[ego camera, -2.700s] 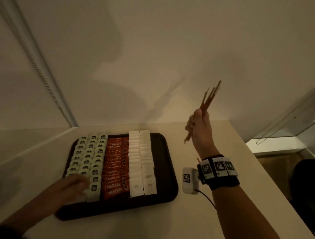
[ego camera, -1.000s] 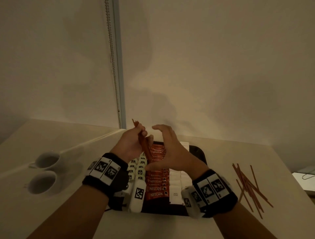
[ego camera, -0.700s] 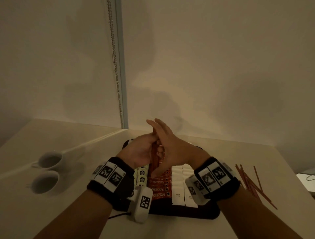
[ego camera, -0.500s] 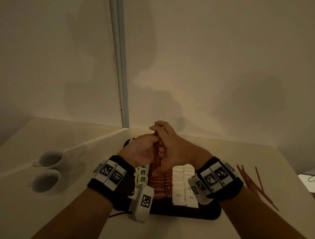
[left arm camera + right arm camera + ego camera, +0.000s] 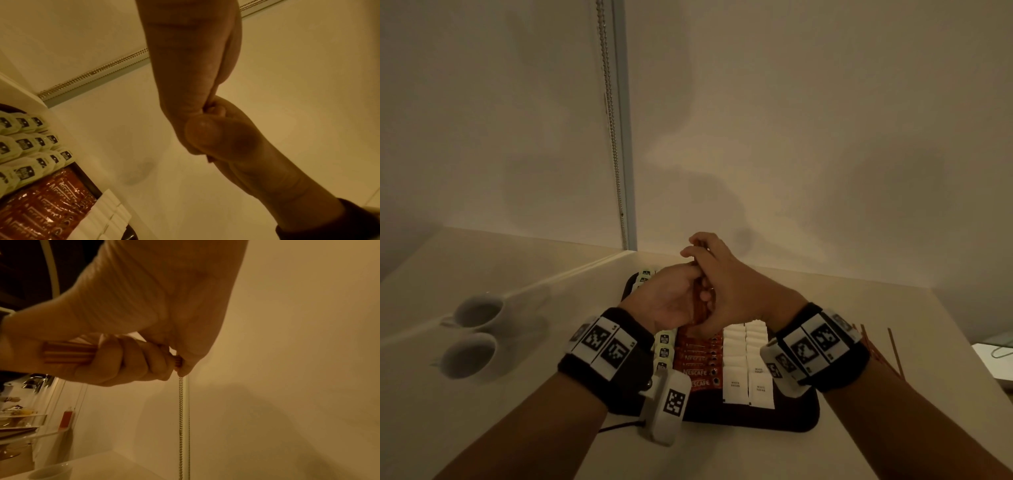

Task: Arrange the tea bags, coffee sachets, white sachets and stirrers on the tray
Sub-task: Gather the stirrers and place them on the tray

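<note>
Head view: held upright above the far part of the tray (image 5: 801,423), a bundle of brown stirrers (image 5: 700,301), clasped between both hands. Left hand (image 5: 674,299) with fingers curled round the bundle from the left; right hand (image 5: 726,291) with fingers (image 5: 693,251) folded over the bundle's top end. Seen below and nearer than the fingers, on the tray: rows of tea bags (image 5: 663,339) at left, red coffee sachets (image 5: 697,371) in the middle, white sachets (image 5: 744,377) at right. Lay loose on the counter (image 5: 482,428) well to the right of the fingers, past the right wrist: more stirrers (image 5: 893,353). Stood well to the left: two white cups (image 5: 470,356). Hung down the wall beyond the fingers: a bead chain (image 5: 613,137).

Left wrist view: seen pressed together in mid-air, both hands, the left hand (image 5: 195,56) from above, the right hand (image 5: 236,146) from below, fingers closed against each other; stirrers hidden there. Seen at lower left, under the fingers: tea bags (image 5: 26,142), coffee sachets (image 5: 41,211) and white sachets (image 5: 107,216) in adjoining rows.

Right wrist view: gripped tight in the left hand (image 5: 127,363), the stirrers (image 5: 68,352), one end sticking out past the curled fingers. Pressed on the other end: the right hand (image 5: 164,296), its fingers bent over the tip. Seen below the fingers: the bead chain (image 5: 180,426) and a cup rim (image 5: 49,472).
</note>
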### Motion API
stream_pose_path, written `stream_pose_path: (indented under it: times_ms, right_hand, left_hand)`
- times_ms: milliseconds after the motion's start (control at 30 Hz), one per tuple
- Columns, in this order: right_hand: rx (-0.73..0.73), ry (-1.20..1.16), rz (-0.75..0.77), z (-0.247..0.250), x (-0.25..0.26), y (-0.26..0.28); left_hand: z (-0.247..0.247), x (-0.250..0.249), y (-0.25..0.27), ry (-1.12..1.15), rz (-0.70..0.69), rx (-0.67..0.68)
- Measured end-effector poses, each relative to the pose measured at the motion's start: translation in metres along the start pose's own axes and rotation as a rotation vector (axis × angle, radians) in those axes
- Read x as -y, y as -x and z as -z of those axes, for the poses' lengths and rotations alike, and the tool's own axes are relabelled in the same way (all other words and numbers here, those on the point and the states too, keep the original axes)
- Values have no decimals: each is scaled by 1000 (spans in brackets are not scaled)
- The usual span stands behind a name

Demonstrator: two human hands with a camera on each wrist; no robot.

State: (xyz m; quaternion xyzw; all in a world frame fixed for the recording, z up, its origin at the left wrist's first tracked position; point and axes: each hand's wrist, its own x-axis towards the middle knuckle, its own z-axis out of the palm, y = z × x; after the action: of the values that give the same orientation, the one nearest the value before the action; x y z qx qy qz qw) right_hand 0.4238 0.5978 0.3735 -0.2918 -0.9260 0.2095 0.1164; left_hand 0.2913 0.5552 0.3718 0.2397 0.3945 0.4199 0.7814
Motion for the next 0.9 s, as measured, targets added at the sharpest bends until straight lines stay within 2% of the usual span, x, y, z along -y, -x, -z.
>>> stream_pose_path:
  times_ms: [133, 233, 300, 367, 433, 500, 700, 800, 900]
  right_hand:
    - [-60, 35, 13, 2, -6, 0]
    - [-32, 17, 8, 0, -8, 1]
    - [-38, -249, -64, 0, -10, 2]
    - [-124, -579, -205, 1, -11, 3]
    - [-214, -784, -394, 2, -11, 3]
    - [-244, -944, -500, 2, -10, 1]
    - [-240, -1097, -581, -9, 4, 2]
    - [-294, -1115, -550, -13, 3, 4]
    - [-405, -1309, -539, -12, 1, 4]
  left_hand:
    - [-1, 6, 0, -57, -29, 1]
    - [1, 11, -1, -37, -32, -10]
    - [4, 13, 0, -11, -20, 7]
    - [6, 15, 1, -18, -16, 56]
    - [5, 15, 1, -29, -12, 76]
    - [2, 15, -1, -38, -3, 62]
    - [-5, 19, -11, -148, -78, 8]
    - [-7, 26, -10, -299, -106, -9]
    - [-9, 32, -4, -516, -50, -8]
